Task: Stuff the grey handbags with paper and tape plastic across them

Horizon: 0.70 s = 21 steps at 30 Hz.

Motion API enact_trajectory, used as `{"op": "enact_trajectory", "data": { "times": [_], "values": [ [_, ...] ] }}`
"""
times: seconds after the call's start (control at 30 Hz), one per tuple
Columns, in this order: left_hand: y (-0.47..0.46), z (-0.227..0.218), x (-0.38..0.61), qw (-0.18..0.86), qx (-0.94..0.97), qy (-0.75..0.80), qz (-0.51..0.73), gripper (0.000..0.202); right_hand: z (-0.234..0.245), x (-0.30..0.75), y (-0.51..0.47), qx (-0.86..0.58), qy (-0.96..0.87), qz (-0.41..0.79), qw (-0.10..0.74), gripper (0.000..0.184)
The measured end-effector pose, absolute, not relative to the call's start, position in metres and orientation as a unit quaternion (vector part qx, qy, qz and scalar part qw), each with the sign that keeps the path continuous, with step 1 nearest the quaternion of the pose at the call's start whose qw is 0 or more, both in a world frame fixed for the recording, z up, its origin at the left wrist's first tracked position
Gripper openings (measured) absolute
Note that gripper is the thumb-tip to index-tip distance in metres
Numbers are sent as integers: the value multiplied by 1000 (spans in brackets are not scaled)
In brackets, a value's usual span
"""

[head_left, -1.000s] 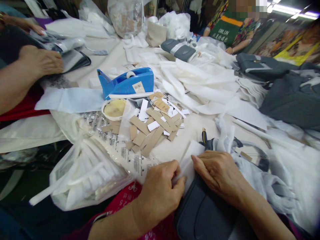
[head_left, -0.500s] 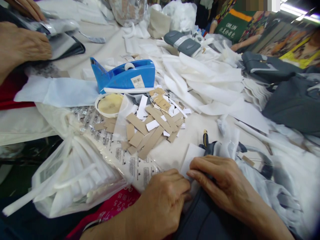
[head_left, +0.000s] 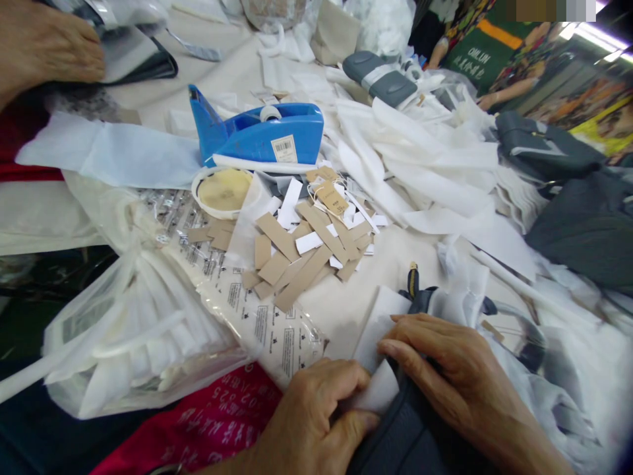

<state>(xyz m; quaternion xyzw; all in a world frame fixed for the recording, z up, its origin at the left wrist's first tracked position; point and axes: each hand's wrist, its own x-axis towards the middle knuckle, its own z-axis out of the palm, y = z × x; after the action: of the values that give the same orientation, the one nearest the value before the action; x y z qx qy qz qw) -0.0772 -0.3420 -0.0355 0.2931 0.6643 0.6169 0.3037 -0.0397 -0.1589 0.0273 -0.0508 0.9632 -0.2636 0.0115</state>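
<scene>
My left hand (head_left: 316, 412) is closed, pinching a soft white strip (head_left: 380, 388) between thumb and fingers. Part of that strip folds over the edge of a dark grey bag (head_left: 410, 429) low in the view. My right hand (head_left: 450, 373) is closed on the bag's edge, thumb underneath and fingers on top, close to the strip. Beyond my fingers the white material (head_left: 378, 316) sticks out flat over the table. A gold zip end (head_left: 412, 280) stands up behind my right hand. Thin white wrapping (head_left: 459, 290) covers part of the bag there.
A blue tape dispenser (head_left: 297, 132) stands mid-table, behind a heap of brown card strips (head_left: 304, 277). A clear bag of white rolls (head_left: 143, 349) hangs at the left edge. Another person's hand (head_left: 54, 49) works at upper left. Grey bags (head_left: 544, 145) lie right.
My left hand has turned, its thumb lower and apart from the right hand, and the white strip now shows folded over the bag edge. The view has shifted slightly.
</scene>
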Motion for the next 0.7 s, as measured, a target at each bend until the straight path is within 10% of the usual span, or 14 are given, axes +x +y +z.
{"op": "enact_trajectory", "data": {
  "times": [0.7],
  "values": [
    [-335, -26, -75, 247, 451, 682, 520, 26, 44, -30, -167, -9, 970, -220, -98, 39]
  ]
}}
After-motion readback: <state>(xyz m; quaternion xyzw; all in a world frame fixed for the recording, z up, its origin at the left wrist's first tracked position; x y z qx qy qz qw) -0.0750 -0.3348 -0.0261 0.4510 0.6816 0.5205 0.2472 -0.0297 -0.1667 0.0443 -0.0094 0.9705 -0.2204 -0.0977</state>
